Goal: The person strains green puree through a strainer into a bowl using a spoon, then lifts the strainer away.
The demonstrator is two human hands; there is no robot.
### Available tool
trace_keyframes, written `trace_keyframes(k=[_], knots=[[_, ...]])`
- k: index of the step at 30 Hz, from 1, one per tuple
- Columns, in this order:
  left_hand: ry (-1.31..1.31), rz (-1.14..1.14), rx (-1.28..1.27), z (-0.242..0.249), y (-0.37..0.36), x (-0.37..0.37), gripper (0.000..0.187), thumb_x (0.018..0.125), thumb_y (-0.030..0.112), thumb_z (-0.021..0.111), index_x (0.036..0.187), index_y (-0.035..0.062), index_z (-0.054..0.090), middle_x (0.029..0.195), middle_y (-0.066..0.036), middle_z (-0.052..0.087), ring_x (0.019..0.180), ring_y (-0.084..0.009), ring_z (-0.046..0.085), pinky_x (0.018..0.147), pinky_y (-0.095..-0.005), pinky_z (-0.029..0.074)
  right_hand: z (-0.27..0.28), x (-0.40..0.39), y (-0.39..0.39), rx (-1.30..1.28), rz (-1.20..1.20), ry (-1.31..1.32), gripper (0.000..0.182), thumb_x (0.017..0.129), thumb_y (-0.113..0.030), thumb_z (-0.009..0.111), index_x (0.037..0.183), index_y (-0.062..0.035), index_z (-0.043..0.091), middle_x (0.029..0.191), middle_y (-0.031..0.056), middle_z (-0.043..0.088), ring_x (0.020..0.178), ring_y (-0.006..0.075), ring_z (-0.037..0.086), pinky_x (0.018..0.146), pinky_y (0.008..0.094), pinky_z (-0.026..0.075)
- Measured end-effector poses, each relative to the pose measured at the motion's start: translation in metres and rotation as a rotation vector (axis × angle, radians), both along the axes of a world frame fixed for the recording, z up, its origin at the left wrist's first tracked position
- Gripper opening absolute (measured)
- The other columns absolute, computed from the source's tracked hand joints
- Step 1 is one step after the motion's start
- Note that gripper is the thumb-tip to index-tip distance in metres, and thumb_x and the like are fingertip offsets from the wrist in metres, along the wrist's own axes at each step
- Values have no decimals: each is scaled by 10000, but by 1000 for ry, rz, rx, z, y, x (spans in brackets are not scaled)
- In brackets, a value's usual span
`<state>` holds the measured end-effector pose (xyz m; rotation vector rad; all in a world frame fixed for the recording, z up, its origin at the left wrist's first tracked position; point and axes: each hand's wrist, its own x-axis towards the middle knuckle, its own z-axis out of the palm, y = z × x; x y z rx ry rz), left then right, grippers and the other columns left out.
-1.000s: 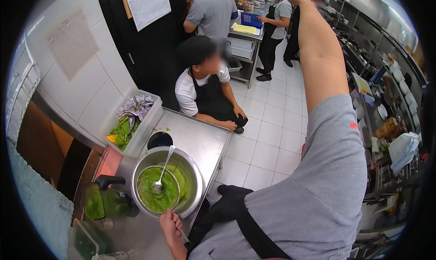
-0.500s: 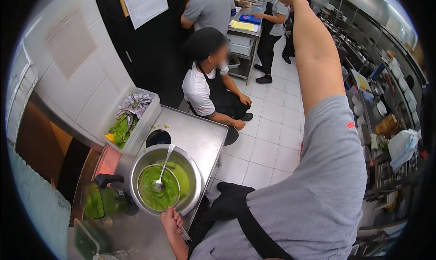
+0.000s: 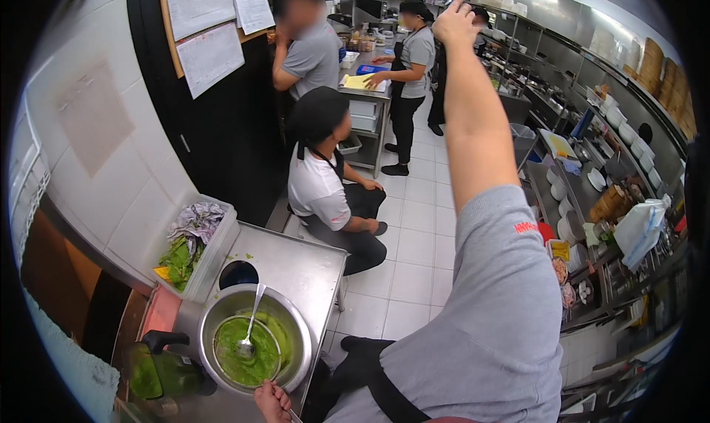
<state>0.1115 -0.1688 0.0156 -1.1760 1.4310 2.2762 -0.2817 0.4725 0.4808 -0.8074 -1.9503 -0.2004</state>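
My left hand (image 3: 274, 403) is closed around the handle of a round strainer (image 3: 280, 358) at the lower edge. The strainer sits inside a large metal bowl (image 3: 302, 339) and holds a thick green puree (image 3: 248, 360). A metal spoon (image 3: 255, 312) stands in the puree, its handle leaning on the bowl's rim. Green liquid also shows in the bowl beside the strainer. My right hand (image 3: 455, 25) is raised far forward at arm's length, away from the table, its fingers loosely extended and holding nothing I can see.
The bowl stands on a steel table (image 3: 296, 256). Beside it are a blender jug (image 3: 159, 371) with green residue and a plastic tub (image 3: 229, 238) of leaves and crumpled wrapping. A seated person (image 3: 322, 183) is beyond the table; other people stand farther back. Crowded shelves (image 3: 592, 179) line the right.
My view has tilted up, so the bowl sits lower in it. My raised right hand's fingers have lifted from a bent, curled pose. The left hand keeps its hold on the strainer.
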Motion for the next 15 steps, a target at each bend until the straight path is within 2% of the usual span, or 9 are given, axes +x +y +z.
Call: trace_keyframes(k=[2, 3, 4, 6, 8, 10, 12, 14, 15], knots=[[78, -44, -8, 17, 8, 2, 302, 1088, 230, 544, 825, 163, 413, 581, 29, 389, 428, -80, 318, 373, -256, 223, 2, -42, 39, -199, 144, -173, 735, 1003, -344, 478, 1560, 77, 249, 1621, 244, 332, 1510, 385, 314, 1181, 517, 326], [93, -37, 7, 18, 10, 2, 302, 1088, 230, 544, 825, 163, 413, 581, 29, 389, 428, -80, 318, 373, -256, 223, 11, -60, 55, -385, 266, -340, 816, 1018, -417, 493, 1576, 107, 211, 1654, 282, 268, 1567, 393, 215, 1239, 495, 272], [89, -62, 6, 14, 11, -3, 308, 1086, 231, 538, 814, 160, 411, 564, 33, 373, 412, -81, 299, 361, -264, 198, -7, -41, 45, -107, 226, 97, 730, 943, -181, 484, 1543, 144, 225, 1624, 315, 297, 1491, 450, 340, 1205, 522, 316], [86, -74, -7, -11, -2, -9, 315, 1083, 232, 532, 803, 158, 409, 546, 36, 357, 396, -81, 281, 349, -271, 173, 10, -54, 53, -136, 208, -210, 869, 982, -371, 547, 1563, 147, 161, 1658, 305, 224, 1550, 428, 235, 1254, 471, 252], [117, -143, 35, -52, -22, 8, 298, 1079, 317, 503, 928, 60, 523, 559, 5, 381, 363, -111, 305, 330, -281, 229, -2, -45, 55, 47, 36, 56, 955, 927, -382, 609, 1571, 139, 133, 1659, 309, 208, 1534, 438, 256, 1255, 472, 247], [91, -93, -19, -18, -13, 7, 291, 1080, 309, 502, 936, 57, 530, 559, 8, 377, 367, -108, 311, 338, -278, 232, 7, -54, 53, -178, 230, -126, 958, 908, -390, 622, 1576, 121, 164, 1645, 309, 249, 1525, 425, 280, 1252, 479, 250], [84, -98, -5, -16, -7, 8, 289, 1081, 300, 497, 942, 48, 532, 561, 7, 384, 369, -107, 320, 340, -275, 234, 5, -28, 6, -101, 86, -94, 925, 900, -370, 625, 1561, 128, 212, 1616, 301, 318, 1521, 418, 300, 1249, 485, 258], [66, -93, -13, -16, -8, 11, 292, 1083, 301, 497, 943, 47, 533, 561, 6, 389, 369, -106, 323, 339, -277, 237, 6, -39, 0, 187, 104, 209, 895, 891, -353, 627, 1553, 120, 256, 1609, 307, 332, 1527, 392, 306, 1248, 487, 254], [71, -93, -17, -15, -8, 9, 296, 1084, 303, 496, 945, 45, 534, 562, 5, 394, 370, -106, 326, 338, -278, 240, 9, -47, -11, 204, 148, 163, 860, 890, -339, 615, 1528, 134, 281, 1599, 307, 363, 1492, 387, 383, 1218, 492, 310]])
